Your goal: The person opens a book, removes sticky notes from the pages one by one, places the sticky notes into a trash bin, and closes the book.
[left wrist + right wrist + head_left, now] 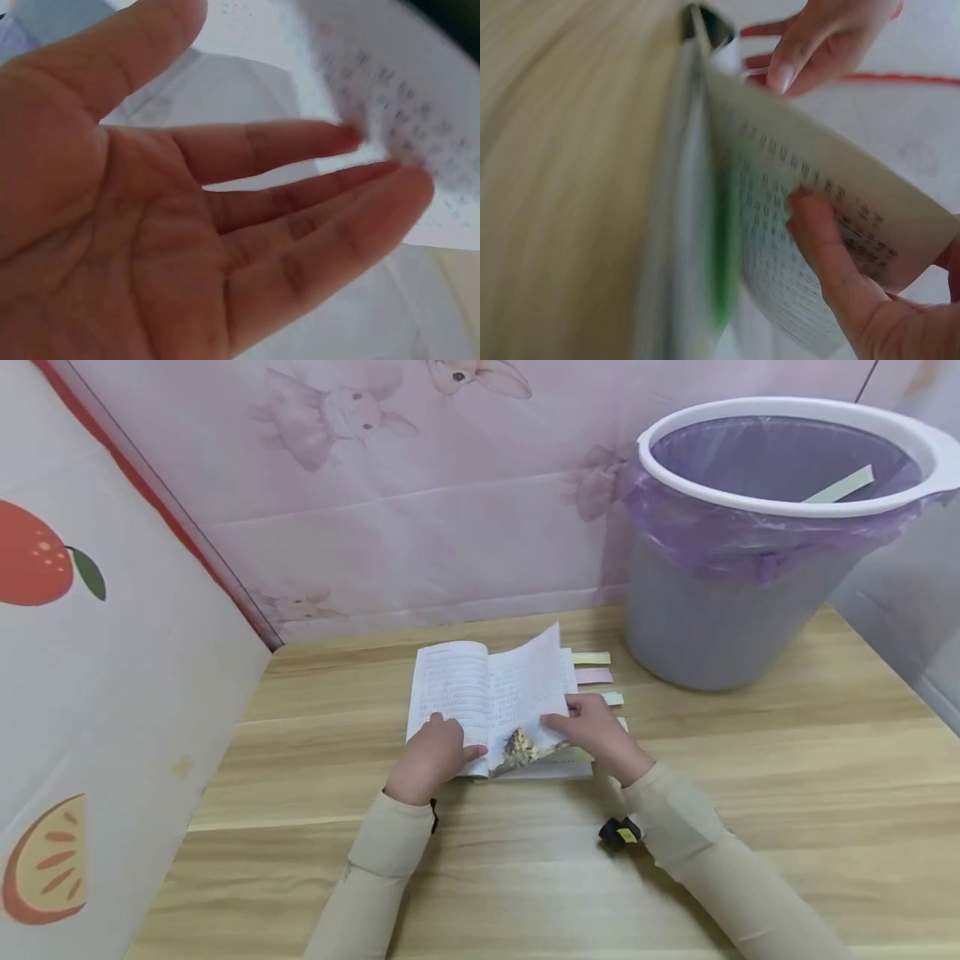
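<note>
An open book [450,672] lies on the wooden table, with printed text on both sides and a coloured picture low on the right-hand page. My left hand [431,756] rests at the lower part of the left page, its fingers fairly straight in the left wrist view. A page [536,668] on the right side is lifted, its upper corner standing up. My right hand [596,731] pinches that page near its outer edge; in the right wrist view the thumb [821,232] lies on the printed side. Coloured index tabs [595,676] stick out from the book's right edge.
A grey bin [697,618] with a purple liner [765,547] and white rim stands at the back right. A pale strip [843,485] pokes up inside it. Patterned sheets [420,543] stand behind and left of the wooden table [300,793].
</note>
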Available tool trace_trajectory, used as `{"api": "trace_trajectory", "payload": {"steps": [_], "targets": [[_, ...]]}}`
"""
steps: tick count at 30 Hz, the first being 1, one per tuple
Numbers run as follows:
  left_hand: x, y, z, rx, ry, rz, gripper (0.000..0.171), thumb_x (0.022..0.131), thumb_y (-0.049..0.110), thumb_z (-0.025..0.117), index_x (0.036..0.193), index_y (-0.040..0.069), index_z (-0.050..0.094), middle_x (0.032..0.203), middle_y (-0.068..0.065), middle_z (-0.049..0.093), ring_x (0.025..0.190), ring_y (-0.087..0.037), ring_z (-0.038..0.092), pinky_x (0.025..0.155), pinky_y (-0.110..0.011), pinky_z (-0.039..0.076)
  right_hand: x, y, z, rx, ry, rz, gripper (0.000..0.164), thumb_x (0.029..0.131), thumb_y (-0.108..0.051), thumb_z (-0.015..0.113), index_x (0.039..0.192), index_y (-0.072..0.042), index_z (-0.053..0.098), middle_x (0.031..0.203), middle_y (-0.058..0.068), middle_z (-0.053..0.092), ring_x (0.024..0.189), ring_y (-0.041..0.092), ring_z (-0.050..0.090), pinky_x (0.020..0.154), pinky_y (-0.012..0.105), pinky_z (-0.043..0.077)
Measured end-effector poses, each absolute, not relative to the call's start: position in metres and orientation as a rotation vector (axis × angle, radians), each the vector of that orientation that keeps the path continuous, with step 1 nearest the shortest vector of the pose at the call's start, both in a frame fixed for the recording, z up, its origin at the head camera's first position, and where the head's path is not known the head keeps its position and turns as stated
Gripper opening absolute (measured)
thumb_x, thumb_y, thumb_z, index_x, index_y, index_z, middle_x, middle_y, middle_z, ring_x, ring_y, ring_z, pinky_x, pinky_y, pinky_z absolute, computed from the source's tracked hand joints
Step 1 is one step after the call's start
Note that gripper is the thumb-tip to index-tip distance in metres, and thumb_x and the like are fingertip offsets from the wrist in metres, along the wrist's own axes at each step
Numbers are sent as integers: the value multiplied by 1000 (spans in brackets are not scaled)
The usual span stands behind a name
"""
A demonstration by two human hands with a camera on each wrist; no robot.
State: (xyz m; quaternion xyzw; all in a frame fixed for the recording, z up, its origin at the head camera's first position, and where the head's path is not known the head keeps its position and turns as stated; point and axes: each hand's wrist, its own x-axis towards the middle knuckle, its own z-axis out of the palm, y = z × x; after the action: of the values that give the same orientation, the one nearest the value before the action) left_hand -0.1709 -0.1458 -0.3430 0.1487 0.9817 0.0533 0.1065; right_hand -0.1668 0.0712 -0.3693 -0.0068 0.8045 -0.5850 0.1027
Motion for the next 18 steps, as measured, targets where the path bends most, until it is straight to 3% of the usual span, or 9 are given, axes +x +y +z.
{"api": "trace_trajectory", "payload": {"steps": [4, 7, 10, 12, 14, 16, 18], "targets": [[-166, -149, -332, 464, 2848, 150, 40, 92, 33, 64, 69, 1, 60, 77, -14, 58, 67, -22, 53, 67, -36, 50, -161, 42, -361, -286, 2269, -1738, 46, 94, -16, 58, 133, 6, 50, 124, 22, 60, 103, 26, 61, 87, 38, 51], [-159, -146, -324, 464, 2801, 185, 27, 94, 22, 63, 76, 2, 62, 72, -9, 59, 61, -18, 49, 62, -33, 48, -156, 25, -365, -496, 2233, -1600, 61, 95, -22, 59, 147, -1, 35, 146, 18, 42, 131, 31, 43, 104, 46, 40], [-148, -143, -314, 454, 2751, 206, 18, 93, 15, 62, 88, -1, 67, 77, -9, 63, 63, -17, 51, 63, -34, 50, -152, 15, -375, -654, 2300, -1429, 66, 96, -24, 59, 151, -5, 27, 158, 13, 20, 143, 30, 21, 113, 47, 26], [-139, -141, -307, 488, 2739, 220, 14, 91, 12, 64, 91, -2, 67, 78, -10, 64, 64, -18, 52, 63, -35, 50, -151, 12, -381, -750, 2370, -1335, 60, 96, -21, 58, 148, -4, 34, 158, 15, 18, 144, 33, 16, 114, 49, 21], [-131, -140, -301, 576, 2745, 251, 13, 89, 9, 66, 83, -2, 66, 73, -9, 61, 62, -17, 50, 60, -35, 49, -150, 9, -386, -869, 2413, -1278, 49, 95, -14, 57, 142, -3, 45, 156, 16, 23, 144, 36, 16, 115, 50, 16], [-126, -138, -299, 695, 2784, 302, 17, 88, 4, 63, 71, 1, 62, 65, -7, 56, 57, -17, 46, 54, -33, 45, -148, 6, -388, -990, 2415, -1259, 41, 93, -7, 56, 133, -1, 49, 149, 18, 36, 140, 35, 28, 115, 50, 17], [-127, -136, -301, 773, 2833, 343, 23, 88, 0, 58, 66, 4, 57, 63, -5, 50, 57, -16, 44, 52, -31, 44, -147, 3, -389, -1087, 2433, -1200, 42, 90, 0, 55, 131, 1, 47, 144, 19, 41, 135, 31, 35, 115, 47, 19]]}}
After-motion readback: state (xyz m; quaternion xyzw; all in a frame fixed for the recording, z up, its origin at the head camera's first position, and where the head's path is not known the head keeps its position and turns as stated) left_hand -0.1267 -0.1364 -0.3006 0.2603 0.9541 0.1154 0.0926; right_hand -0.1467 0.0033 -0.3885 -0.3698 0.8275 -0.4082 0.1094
